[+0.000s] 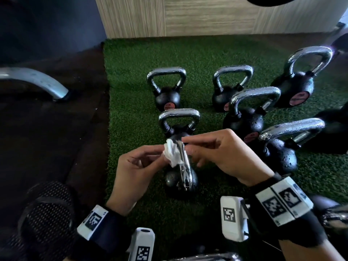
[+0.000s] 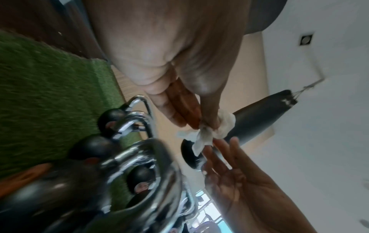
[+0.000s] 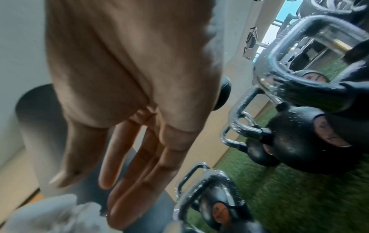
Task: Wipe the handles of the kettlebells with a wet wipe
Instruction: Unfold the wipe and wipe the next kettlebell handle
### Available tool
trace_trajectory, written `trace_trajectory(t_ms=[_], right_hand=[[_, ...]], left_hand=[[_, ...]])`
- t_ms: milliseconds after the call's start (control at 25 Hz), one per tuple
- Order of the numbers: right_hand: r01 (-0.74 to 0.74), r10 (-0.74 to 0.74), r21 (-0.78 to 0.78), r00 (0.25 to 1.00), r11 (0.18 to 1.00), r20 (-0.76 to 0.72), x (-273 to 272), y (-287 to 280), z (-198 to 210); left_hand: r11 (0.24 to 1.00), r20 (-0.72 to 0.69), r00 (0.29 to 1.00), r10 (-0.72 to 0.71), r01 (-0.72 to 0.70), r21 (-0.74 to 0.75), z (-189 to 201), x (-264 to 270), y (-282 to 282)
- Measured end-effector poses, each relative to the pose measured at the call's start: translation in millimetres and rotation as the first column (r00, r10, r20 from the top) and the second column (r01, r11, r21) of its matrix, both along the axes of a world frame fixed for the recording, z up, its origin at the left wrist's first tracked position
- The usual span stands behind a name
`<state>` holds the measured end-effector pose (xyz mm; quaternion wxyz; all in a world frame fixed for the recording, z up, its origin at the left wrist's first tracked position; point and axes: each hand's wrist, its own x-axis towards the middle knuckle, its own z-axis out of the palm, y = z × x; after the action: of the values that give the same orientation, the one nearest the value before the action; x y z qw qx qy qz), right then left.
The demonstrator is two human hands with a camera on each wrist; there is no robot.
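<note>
left hand pinches wipe at kettlebell handle | right hand at 3 o'clock, fingers relaxed, holding nothing | turf

The right hand reaches with straight fingers toward a white wipe (blurred) beside kettlebells.

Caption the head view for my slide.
Left hand pinches a wipe against a kettlebell handle; right hand steadies it.

Kettlebells stand in rows on the turf, a wall behind them.
</note>
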<state>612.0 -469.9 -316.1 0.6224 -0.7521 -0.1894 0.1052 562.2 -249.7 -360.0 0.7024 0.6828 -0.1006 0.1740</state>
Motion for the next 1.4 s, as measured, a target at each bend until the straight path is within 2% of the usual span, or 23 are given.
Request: trace_trajectory(t_ms=[80, 240, 360, 440, 480, 560, 600, 640, 680, 760, 840, 1000, 1080, 1200, 1400], right_hand=[[-0.098, 0.1, 0.065, 0.995, 0.993, -0.017, -4.1, 7.5, 14.4], [-0.004, 0.01, 0.167, 0.999, 0.986, -0.032, -7.2, 16.4, 15.2], [0.074, -0.063, 0.19, 0.996, 0.979, -0.062, -4.5, 13.2, 7.0], [0.133, -0.119, 0.19, 0.989, 0.973, -0.083, 3.1, 4.7, -1.1], [0.175, -0.161, 0.174, 0.983, 0.969, -0.094, 7.5, -0.1, -6.1], [0.258, -0.245, 0.121, 0.963, 0.959, -0.111, 15.8, -8.0, -19.7], [0.289, -0.282, 0.064, 0.954, 0.955, -0.104, 19.8, -10.1, -28.4], [0.312, -0.313, -0.022, 0.946, 0.95, -0.083, 23.9, -10.2, -38.3], [0.325, -0.334, -0.119, 0.941, 0.938, -0.061, 27.8, -8.5, -48.2], [0.345, -0.366, -0.235, 0.929, 0.909, -0.052, 34.9, -2.4, -66.2], [0.347, -0.374, -0.222, 0.923, 0.911, -0.093, 39.8, 6.6, -78.7], [0.346, -0.376, -0.219, 0.92, 0.912, -0.112, 40.3, 21.5, -94.7], [0.332, -0.37, -0.286, 0.924, 0.899, -0.092, 37.7, 22.9, -99.5], [0.345, -0.382, -0.38, 0.924, 0.858, -0.022, 42.5, 24.5, -98.1], [0.443, -0.41, -0.165, 0.89, 0.881, 0.202, 52.1, 31.8, -87.8]], left_hand=[[1.0, 0.052, 0.998, -0.02, 0.02, 0.0, 12.5, 4.9, -5.6], [0.99, 0.116, 0.992, -0.056, 0.041, 0.132, 24.2, 5.4, -12.8], [0.982, 0.019, 0.991, -0.131, 0.127, 0.14, 16.2, 4.3, -7.2], [0.957, -0.11, 0.993, -0.048, 0.077, 0.279, -2.8, 8.8, 3.8], [0.91, -0.197, 0.98, -0.008, 0.089, 0.405, -14.5, 11.5, 9.8], [0.721, -0.364, 0.929, -0.065, 0.296, 0.626, -38.7, 15.2, 15.0], [0.618, -0.403, 0.907, -0.124, 0.388, 0.684, -52.2, 18.0, 10.8], [0.551, -0.402, 0.901, -0.163, 0.421, 0.72, -64.3, 20.1, 1.5], [0.517, -0.363, 0.917, -0.165, 0.394, 0.76, -73.9, 21.5, -10.5], [0.52, -0.246, 0.965, -0.094, 0.258, 0.814, -86.2, 24.0, -32.3], [0.588, -0.188, 0.981, -0.044, 0.177, 0.789, -89.1, 25.9, -37.0], [0.696, -0.256, 0.954, -0.156, 0.29, 0.656, -90.0, 34.9, -13.7], [0.704, -0.283, 0.937, -0.204, 0.342, 0.622, -88.9, 38.0, -9.2], [0.694, -0.272, 0.943, -0.19, 0.325, 0.643, -91.4, 38.3, -10.8], [0.7, -0.305, 0.931, -0.203, 0.355, 0.619, -88.7, 36.9, -10.5]])
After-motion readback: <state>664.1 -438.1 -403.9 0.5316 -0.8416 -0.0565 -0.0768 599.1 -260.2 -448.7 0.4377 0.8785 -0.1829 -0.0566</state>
